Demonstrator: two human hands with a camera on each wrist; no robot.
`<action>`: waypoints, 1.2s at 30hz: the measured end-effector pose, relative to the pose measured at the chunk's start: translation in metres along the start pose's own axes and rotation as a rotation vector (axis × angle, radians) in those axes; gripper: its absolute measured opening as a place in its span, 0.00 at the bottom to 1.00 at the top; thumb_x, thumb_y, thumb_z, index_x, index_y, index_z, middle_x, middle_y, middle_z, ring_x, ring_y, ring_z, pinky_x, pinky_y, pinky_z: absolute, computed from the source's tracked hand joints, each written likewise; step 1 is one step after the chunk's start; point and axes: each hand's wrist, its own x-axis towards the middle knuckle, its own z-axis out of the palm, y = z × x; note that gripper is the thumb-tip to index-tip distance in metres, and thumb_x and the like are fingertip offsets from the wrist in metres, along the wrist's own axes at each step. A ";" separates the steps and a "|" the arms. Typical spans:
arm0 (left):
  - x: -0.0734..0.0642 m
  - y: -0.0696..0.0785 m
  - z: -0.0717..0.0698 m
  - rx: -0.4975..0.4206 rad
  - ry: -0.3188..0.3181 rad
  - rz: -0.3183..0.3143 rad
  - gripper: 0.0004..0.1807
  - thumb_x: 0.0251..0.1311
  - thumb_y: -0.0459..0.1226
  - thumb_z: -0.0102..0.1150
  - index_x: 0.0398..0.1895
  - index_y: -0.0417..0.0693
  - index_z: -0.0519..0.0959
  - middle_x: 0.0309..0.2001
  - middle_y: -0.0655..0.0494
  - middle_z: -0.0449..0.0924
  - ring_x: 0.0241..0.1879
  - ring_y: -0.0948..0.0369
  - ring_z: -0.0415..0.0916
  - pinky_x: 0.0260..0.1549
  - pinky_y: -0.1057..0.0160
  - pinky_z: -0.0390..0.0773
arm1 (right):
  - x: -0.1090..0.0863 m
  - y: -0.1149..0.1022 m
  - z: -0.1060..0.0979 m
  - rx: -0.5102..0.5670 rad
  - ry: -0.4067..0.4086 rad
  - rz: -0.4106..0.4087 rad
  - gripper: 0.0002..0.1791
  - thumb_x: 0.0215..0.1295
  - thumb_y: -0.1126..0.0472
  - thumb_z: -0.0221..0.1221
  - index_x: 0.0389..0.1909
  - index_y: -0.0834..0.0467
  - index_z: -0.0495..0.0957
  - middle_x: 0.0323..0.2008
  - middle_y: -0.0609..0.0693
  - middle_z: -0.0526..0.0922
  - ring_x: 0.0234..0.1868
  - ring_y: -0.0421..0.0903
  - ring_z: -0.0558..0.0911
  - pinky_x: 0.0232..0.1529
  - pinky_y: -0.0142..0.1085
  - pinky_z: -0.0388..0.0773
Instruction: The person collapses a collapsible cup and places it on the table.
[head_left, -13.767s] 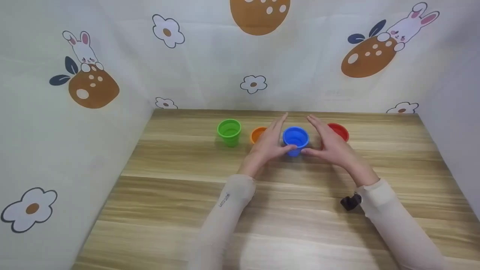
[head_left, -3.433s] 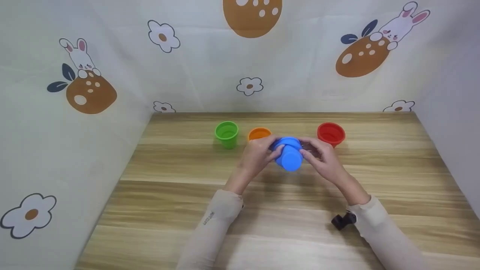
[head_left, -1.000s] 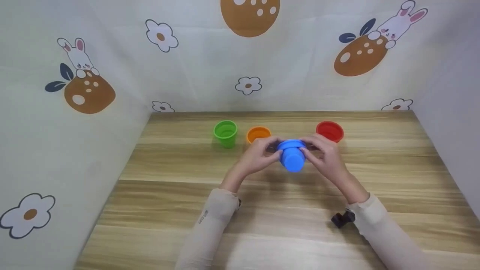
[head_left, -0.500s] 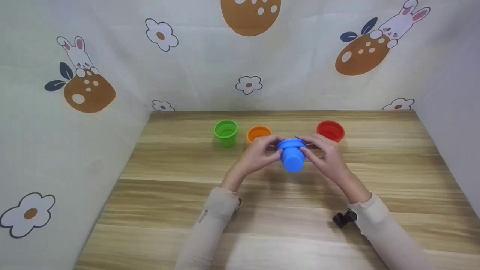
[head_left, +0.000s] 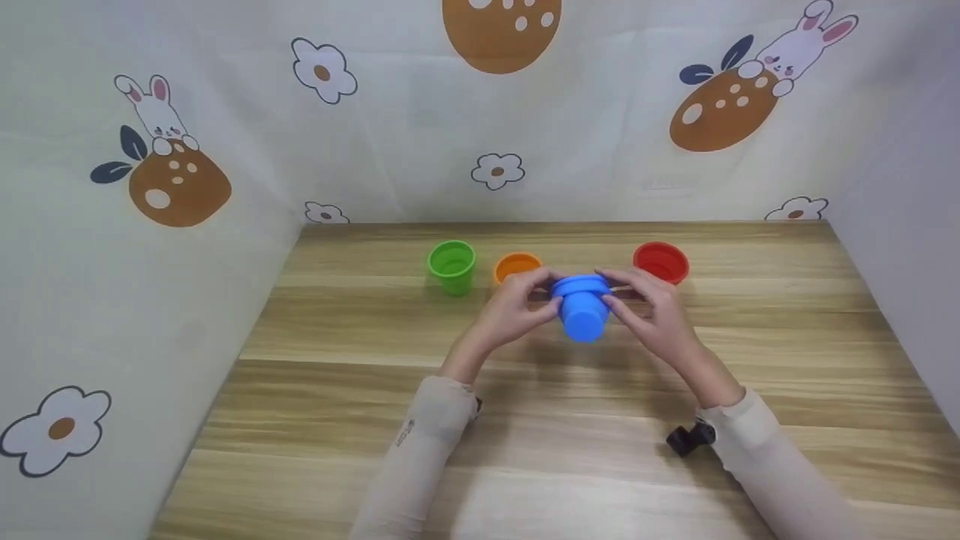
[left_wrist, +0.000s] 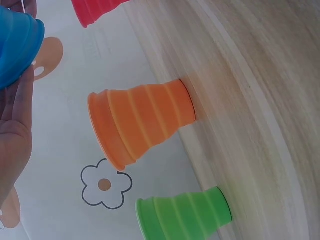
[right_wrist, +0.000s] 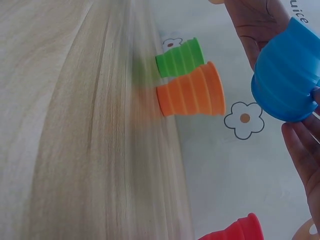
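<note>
In the head view, both hands hold a blue ribbed cup (head_left: 583,315) above the table, its round base tipped toward me. My left hand (head_left: 514,311) grips the rim area from the left, thumb on the near side. From the other side my right hand (head_left: 660,319) grips it the same way. The cup's opening faces away and its inside is hidden. Behind the left hand stands an orange cup (head_left: 517,264), partly covered. A green cup (head_left: 452,268) is upright farther left, and a red cup (head_left: 661,262) is just beyond the right hand.
The wood-grain table (head_left: 315,420) meets a printed cloth wall (head_left: 405,142) at the back, with more wall on both sides. A small black device (head_left: 688,439) is attached at the right sleeve cuff.
Earlier the blue cup stood upright between spread hands; now both hands hold it raised and tipped. Since 3.4 seconds ago its skewed body looks straighter. Over the last second it has barely shifted.
</note>
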 end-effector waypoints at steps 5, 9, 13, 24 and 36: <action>0.000 0.000 0.000 -0.025 0.008 -0.002 0.16 0.64 0.29 0.56 0.55 0.34 0.77 0.53 0.39 0.81 0.54 0.49 0.80 0.57 0.54 0.82 | -0.001 0.000 0.000 -0.003 -0.004 0.018 0.24 0.56 0.77 0.65 0.55 0.67 0.79 0.50 0.64 0.84 0.50 0.30 0.82 0.50 0.22 0.81; -0.001 0.000 0.000 -0.016 0.012 -0.015 0.16 0.65 0.30 0.56 0.56 0.35 0.77 0.55 0.41 0.81 0.55 0.50 0.80 0.57 0.55 0.82 | -0.001 0.001 0.000 0.002 -0.005 0.028 0.24 0.57 0.76 0.65 0.56 0.66 0.79 0.51 0.62 0.85 0.50 0.31 0.83 0.50 0.24 0.82; -0.001 0.000 -0.001 -0.021 0.016 -0.018 0.16 0.65 0.30 0.56 0.56 0.36 0.76 0.56 0.41 0.81 0.56 0.49 0.79 0.58 0.52 0.81 | -0.002 0.002 0.000 0.016 0.000 0.027 0.24 0.58 0.75 0.65 0.57 0.64 0.80 0.51 0.60 0.85 0.49 0.33 0.84 0.50 0.26 0.83; -0.001 -0.001 -0.002 -0.036 0.037 0.011 0.15 0.66 0.30 0.56 0.55 0.35 0.77 0.55 0.40 0.81 0.56 0.49 0.79 0.57 0.55 0.81 | -0.002 0.001 0.002 0.036 0.000 0.048 0.23 0.60 0.75 0.64 0.58 0.64 0.79 0.53 0.60 0.85 0.50 0.33 0.84 0.49 0.30 0.84; -0.002 0.000 -0.003 -0.061 0.071 0.056 0.16 0.65 0.28 0.56 0.55 0.33 0.76 0.53 0.38 0.81 0.54 0.47 0.80 0.56 0.57 0.82 | -0.001 0.001 0.003 0.070 0.012 0.034 0.24 0.59 0.77 0.62 0.58 0.65 0.78 0.51 0.62 0.84 0.49 0.32 0.83 0.48 0.25 0.83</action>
